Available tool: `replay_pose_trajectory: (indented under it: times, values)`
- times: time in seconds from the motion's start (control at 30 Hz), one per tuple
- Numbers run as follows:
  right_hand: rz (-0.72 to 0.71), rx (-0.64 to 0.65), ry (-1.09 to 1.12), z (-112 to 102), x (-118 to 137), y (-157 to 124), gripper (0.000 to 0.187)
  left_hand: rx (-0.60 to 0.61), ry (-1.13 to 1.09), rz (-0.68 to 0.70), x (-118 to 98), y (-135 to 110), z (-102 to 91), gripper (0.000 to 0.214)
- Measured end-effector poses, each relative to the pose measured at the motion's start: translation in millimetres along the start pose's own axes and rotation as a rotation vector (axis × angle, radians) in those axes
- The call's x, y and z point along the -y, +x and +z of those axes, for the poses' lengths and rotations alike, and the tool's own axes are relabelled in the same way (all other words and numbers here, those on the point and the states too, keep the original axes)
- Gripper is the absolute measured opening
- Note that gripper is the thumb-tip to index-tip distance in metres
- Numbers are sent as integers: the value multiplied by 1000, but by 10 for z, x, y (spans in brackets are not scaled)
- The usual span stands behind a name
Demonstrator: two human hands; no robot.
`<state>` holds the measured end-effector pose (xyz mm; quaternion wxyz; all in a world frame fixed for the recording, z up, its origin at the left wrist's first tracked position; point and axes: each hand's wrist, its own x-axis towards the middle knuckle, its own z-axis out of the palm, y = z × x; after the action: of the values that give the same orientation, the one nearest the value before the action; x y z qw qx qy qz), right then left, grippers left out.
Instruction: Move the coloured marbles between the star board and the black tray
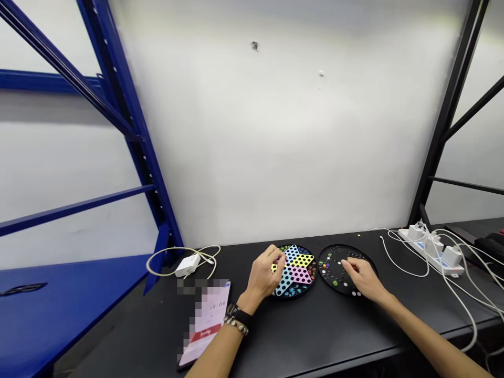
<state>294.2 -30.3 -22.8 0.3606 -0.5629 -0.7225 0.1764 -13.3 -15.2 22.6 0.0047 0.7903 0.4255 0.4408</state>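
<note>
A round Chinese checkers board [301, 274] with a coloured star of holes lies on the black table, marbles grouped around its rim. My left hand [264, 273] is over the board's left side, fingers curled together; whether a marble is in them is hidden. To the right sits a round black tray [334, 251] with scattered marbles, among them a green marble [335, 283] and a white marble [345, 284]. Above the tray's right part my right hand [361, 275] has thumb and fingers pinched together. Anything between those fingertips is too small to make out.
A tablet with a lit screen [207, 320] lies by my left forearm. Behind it are a white charger [188, 265] and its looped cable. On the right, a white power strip [431, 252] trails several cables. A blue metal frame [136, 136] stands at left.
</note>
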Motion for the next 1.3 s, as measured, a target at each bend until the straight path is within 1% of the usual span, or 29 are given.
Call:
replay_pose_trajectory:
  times: [0.03, 0.1, 0.17, 0.23, 0.3, 0.33, 0.37, 0.4, 0.47, 0.53, 0.57, 0.6, 0.63, 0.67, 0.7, 0.73, 0.83, 0.9, 0.93, 1.0, 1.07, 1.13, 1.2, 1.3]
  values:
    - [-17, 45, -50, 12, 36, 8, 48, 4, -1, -1, 0, 0, 0, 28]
    - [-68, 169, -222, 66, 112, -6, 34, 2, -5, 0, -4, 1, -3, 28]
    - [-109, 259, -406, 148, 171, -42, 28, -7, -6, 1, -12, 5, -8, 27]
    - [-124, 292, -520, 223, 201, -71, 29, -12, 0, 5, -20, 8, -13, 27]
    - [-121, 296, -509, 254, 210, -68, 28, -10, 4, 10, -19, 7, -15, 27]
    - [-119, 289, -438, 246, 210, -48, 28, -7, 5, 12, -15, 5, -15, 26]
    - [-107, 274, -316, 221, 207, -14, 30, -4, 5, 11, -10, 3, -13, 26]
    - [-72, 246, -147, 182, 202, 34, 34, -3, 4, 9, -3, 1, -11, 26]
    - [64, 166, 279, 71, 178, 166, 42, -5, 6, 8, 9, -2, -5, 26]
    - [237, 87, 679, -50, 127, 325, 43, -9, 13, 11, 15, -2, -2, 26]
    - [303, 66, 820, -100, 91, 405, 41, -12, 16, 15, 16, -1, -1, 26]
    - [345, 60, 911, -136, 48, 482, 38, -14, 19, 20, 16, 0, -1, 26]
    - [367, 64, 950, -154, 1, 553, 35, -16, 20, 24, 16, 0, -1, 26]
    - [383, 76, 932, -152, -47, 617, 32, -16, 20, 27, 17, 0, -2, 26]
    - [394, 96, 859, -130, -94, 674, 30, -13, 18, 26, 20, -2, -3, 26]
    - [387, 115, 735, -92, -135, 723, 29, -10, 16, 22, 24, -3, -4, 25]
    - [271, 122, 184, 81, -202, 830, 29, 8, 16, 8, 40, -9, -5, 26]
    - [172, 116, -150, 203, -185, 862, 26, 18, 21, 5, 48, -12, -7, 28]
    - [140, 132, -268, 258, -160, 865, 24, 23, 26, 5, 49, -12, -9, 28]
    - [94, 194, -429, 345, -97, 855, 24, 23, 31, 7, 48, -11, -13, 28]
    - [53, 242, -538, 395, -41, 838, 26, 17, 28, 10, 45, -9, -16, 28]
    - [30, 259, -598, 409, -15, 834, 26, 8, 25, 13, 42, -8, -17, 27]
    - [40, 253, -553, 397, -19, 849, 27, -3, 28, 19, 40, -8, -13, 26]
    - [66, 216, -361, 376, -31, 879, 33, -9, 29, 26, 36, -8, -8, 25]
